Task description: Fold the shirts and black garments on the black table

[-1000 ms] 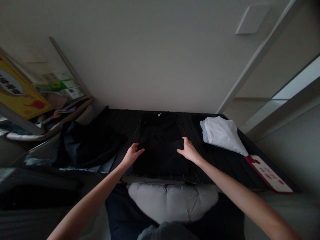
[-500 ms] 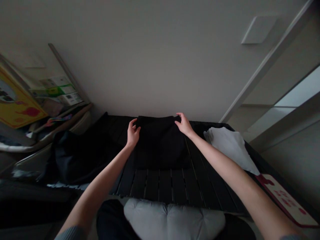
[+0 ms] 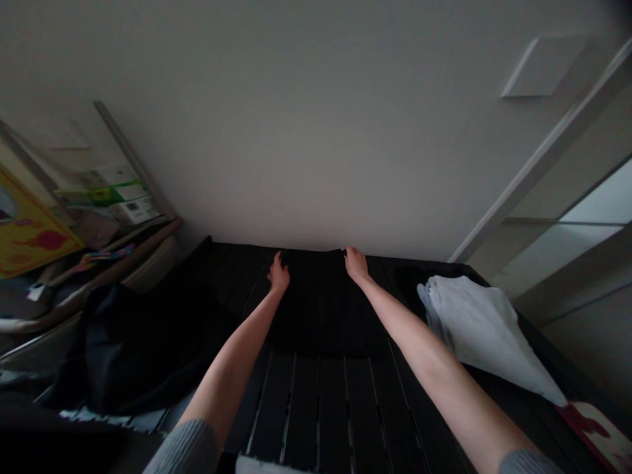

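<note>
While a pale wall (image 3: 296, 118) is rising behind everything, a dark slatted bench (image 3: 320, 411) is stretching away from the person toward that wall. Off the bench's left edge, a heap of black fabric (image 3: 138, 349) is slumping, and beyond it a yellow printed board (image 3: 29, 227) and some printed cartons (image 3: 108, 194) are leaning in a cluttered corner. A black garment (image 3: 316, 303) is lying flat across the middle of the bench, its far side reaching nearly to the bench's far edge and its near side stopping short of the near edge, with bare slats showing in front of it. Near the right edge, a folded white cloth (image 3: 478, 332) is resting, its tapering end pointing toward the near right corner, where a red-and-white card (image 3: 592, 428) is lying just beside it. Both bare forearms are reaching out over the bench from grey sleeves (image 3: 187, 447). The left hand (image 3: 278, 274) and the right hand (image 3: 355, 264) are resting at the garment's far corners, well apart, with the garment between them. The fingers (image 3: 351, 255) of each hand are drawn together and touching that far side, but the dim light is hiding whether they are pinching the fabric or only lying on it.
</note>
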### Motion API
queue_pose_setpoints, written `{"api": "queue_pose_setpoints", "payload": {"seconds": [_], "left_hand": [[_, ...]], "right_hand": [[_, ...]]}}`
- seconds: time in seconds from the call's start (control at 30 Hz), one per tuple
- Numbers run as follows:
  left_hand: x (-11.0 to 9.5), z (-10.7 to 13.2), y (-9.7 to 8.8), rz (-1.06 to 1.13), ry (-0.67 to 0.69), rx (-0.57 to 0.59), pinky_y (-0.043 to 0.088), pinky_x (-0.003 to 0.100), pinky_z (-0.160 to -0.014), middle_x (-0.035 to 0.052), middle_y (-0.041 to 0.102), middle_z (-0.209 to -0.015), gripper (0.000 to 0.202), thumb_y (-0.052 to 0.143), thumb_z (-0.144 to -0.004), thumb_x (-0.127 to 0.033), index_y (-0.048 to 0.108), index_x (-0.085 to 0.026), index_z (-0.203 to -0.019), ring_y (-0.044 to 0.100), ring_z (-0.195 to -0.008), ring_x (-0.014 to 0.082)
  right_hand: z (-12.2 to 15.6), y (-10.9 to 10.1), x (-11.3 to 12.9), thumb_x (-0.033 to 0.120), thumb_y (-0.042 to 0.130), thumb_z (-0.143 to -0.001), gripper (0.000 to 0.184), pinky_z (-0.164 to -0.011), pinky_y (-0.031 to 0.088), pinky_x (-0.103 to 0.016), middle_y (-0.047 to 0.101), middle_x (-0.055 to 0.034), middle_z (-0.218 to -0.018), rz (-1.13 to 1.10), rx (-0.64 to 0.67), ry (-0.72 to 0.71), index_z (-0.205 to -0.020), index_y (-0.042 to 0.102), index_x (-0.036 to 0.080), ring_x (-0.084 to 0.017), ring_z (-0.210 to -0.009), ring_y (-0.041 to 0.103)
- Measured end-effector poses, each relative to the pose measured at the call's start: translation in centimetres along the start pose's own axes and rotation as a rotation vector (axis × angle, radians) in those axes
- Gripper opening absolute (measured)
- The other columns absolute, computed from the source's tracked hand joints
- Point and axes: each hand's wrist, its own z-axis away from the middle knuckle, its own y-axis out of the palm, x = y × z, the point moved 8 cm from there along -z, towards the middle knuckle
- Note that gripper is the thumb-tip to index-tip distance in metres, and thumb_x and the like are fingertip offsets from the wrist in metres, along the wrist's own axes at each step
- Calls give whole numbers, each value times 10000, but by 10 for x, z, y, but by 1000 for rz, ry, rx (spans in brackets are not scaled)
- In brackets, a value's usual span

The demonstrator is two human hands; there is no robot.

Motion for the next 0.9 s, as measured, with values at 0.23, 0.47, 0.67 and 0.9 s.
{"api": "queue_pose_setpoints", "payload": {"seconds": [0.23,0.47,0.67,0.9], "left_hand": [[12,7,21,-439,100,41,198,629,-1090,175,395,-1501,586,374,-911,-171,324,-271,-1486,226,-1430,359],[10,21,11,-623,55,5,170,706,-1057,218,358,-1510,530,342,-935,-288,390,-200,-1456,174,-1433,419],[3,76,-23,-687,119,-50,214,681,-1049,238,459,-1405,425,329,-930,-293,567,-118,-1236,257,-1382,410],[-5,113,-38,-578,4,43,342,606,-968,280,510,-1281,319,433,-863,-222,573,-83,-1113,386,-1279,433]], "right_hand": [[17,25,-35,335,347,-985,585,-1119,204,-499,330,-283,-1495,117,-113,195,-1483,252,44,-312,-1411,287],[40,22,-49,448,291,-985,651,-1094,206,-576,309,-287,-1504,176,-153,313,-1469,315,13,-377,-1377,310],[109,9,-58,432,396,-945,513,-1000,348,-550,545,-271,-1229,226,-122,336,-1146,633,23,-394,-1213,452],[136,-1,-47,252,493,-897,326,-946,443,-469,559,-220,-1253,76,10,384,-1154,625,101,-347,-1237,484]]}}
